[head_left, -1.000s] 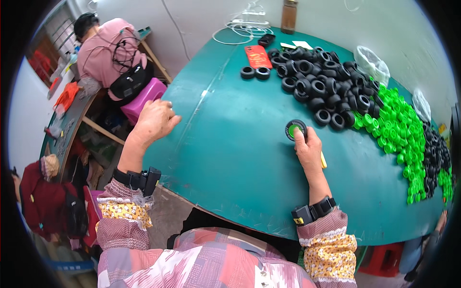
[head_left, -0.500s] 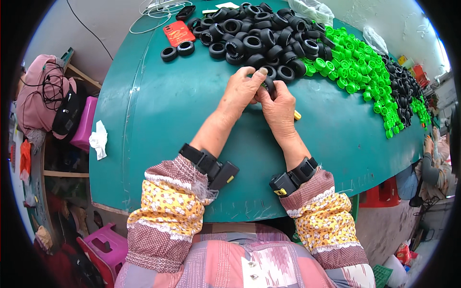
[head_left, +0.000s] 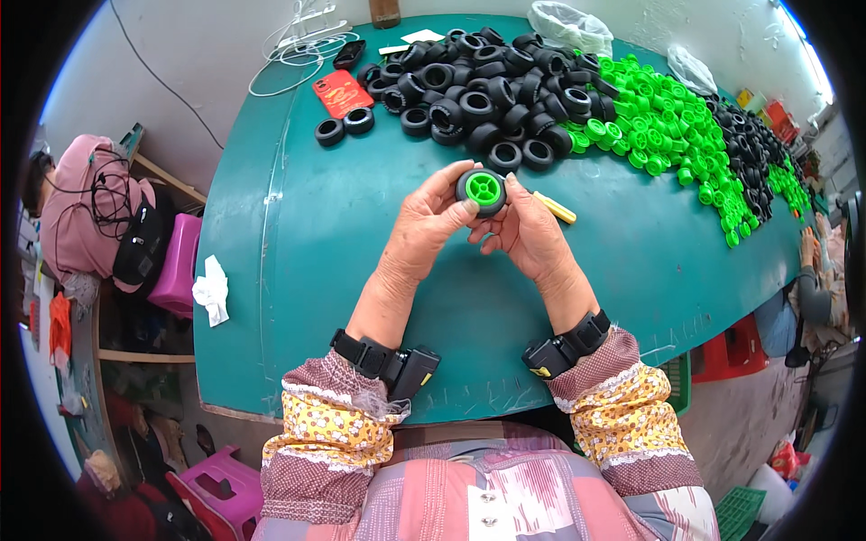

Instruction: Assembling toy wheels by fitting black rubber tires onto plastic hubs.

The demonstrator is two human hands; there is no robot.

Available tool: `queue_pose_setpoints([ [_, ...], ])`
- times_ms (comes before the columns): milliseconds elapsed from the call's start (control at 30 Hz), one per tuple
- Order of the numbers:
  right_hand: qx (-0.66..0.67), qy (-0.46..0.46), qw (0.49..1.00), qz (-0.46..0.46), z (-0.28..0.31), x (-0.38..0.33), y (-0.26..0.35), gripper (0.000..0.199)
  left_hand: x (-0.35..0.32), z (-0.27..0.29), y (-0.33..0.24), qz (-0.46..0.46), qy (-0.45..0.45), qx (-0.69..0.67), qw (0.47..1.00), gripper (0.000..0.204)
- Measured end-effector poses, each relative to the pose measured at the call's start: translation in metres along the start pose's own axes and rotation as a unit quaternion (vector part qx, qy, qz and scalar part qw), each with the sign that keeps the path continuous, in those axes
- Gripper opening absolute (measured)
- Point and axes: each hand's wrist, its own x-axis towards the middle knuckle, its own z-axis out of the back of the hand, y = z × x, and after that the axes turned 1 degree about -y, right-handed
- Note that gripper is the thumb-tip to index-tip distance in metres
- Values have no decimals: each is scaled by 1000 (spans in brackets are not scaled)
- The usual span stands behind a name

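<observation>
A small toy wheel (head_left: 484, 188), a black tyre around a green spoked hub, is held up above the table with its hub face toward me. My left hand (head_left: 428, 219) grips its left side between thumb and fingers. On the opposite side, my right hand (head_left: 531, 230) pinches the rim with thumb and fingers. Just beyond lies a big pile of loose black tyres (head_left: 475, 106), and a heap of green hubs (head_left: 663, 117) spreads to its right. A yellow-handled tool (head_left: 555, 207) rests on the table beside my right hand, partly hidden by it.
On the green table (head_left: 316, 298) lie a red phone case (head_left: 342, 94), two separate tyres (head_left: 344, 127) and crumpled white tissue (head_left: 212, 290). White cable (head_left: 298, 54) coils at the back left. Another person's hand (head_left: 806, 245) shows at the far right edge. A pink stool (head_left: 221, 491) stands lower left.
Both hands have drawn back toward me from the edge of the tyre pile. The wheel between them has turned, so its green hub now faces me.
</observation>
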Motion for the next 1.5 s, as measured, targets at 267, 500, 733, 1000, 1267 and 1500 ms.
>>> queue_pose_setpoints([
  [267, -264, -68, 953, 131, -6, -10, -16, 32, -10, 4, 0, 134, -22, 157, 978, 37],
  [500, -345, -56, 924, 155, -7, -13, -17, 28, -11, 12, 14, 74, -22, 205, 976, 26],
  [733, -372, -52, 906, 194, -3, -9, -21, 28, -6, 17, 19, 52, 9, 271, 961, 27],
  [1000, -389, -70, 903, 167, -2, -10, -17, 24, -9, 6, 9, 63, 44, 286, 955, 26],
  [1267, -454, -101, 854, 233, -4, -10, -27, 18, -14, 0, 22, 2, -28, 418, 908, 17],
  [1500, -514, -120, 794, 300, -8, -12, -27, 18, -18, -7, 26, -23, -75, 436, 896, 15],
])
